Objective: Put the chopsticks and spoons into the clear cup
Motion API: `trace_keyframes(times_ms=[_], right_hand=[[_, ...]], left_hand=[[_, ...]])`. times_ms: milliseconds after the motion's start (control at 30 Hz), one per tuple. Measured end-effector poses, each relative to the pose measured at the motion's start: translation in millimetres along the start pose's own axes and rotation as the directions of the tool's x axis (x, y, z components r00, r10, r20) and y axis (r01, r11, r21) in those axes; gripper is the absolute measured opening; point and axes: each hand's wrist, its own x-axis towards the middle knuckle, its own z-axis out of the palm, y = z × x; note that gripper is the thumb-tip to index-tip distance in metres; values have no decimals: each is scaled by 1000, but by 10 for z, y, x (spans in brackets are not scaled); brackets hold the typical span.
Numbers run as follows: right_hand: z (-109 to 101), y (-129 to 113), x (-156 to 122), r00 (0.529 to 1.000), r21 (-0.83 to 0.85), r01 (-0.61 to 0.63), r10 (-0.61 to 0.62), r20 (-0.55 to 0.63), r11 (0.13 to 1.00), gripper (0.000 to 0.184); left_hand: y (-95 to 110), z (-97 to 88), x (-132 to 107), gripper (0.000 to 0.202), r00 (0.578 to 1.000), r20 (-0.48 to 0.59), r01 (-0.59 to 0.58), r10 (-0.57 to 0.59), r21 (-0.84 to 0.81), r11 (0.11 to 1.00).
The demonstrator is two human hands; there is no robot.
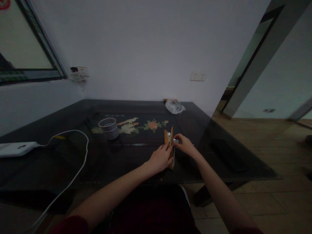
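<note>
Just right of the table's middle, my left hand (161,158) is closed around a bundle of wooden chopsticks (172,133), held close to upright with their tips fanning apart slightly. A shiny rounded spoon head (169,134) shows among the chopsticks. My right hand (185,145) comes in from the right, with thumb and fingers pinching a second silvery spoon (177,141) beside the bundle. Its handle is mostly hidden. Off to the left stands a grey cylindrical holder (109,129), apart from both hands.
The dark glossy table (136,164) carries a flower-and-bird picture (153,125). A crumpled clear plastic bag (174,106) lies at the back by the wall. On the left, a white device (18,149) trails a white cable (87,146) over the front edge.
</note>
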Motion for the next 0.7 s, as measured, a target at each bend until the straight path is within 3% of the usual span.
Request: trace_keyframes(times_ms=[367, 700], right_hand=[[-35, -17, -2, 1000, 4, -15, 15, -7, 1000, 19], [-31, 12, 2, 999, 12, -12, 12, -30, 1000, 20]], left_hand=[[-18, -74, -104, 56, 997, 0, -71, 71, -2, 997], [-99, -37, -223, 87, 970, 58, -235, 236, -30, 972]])
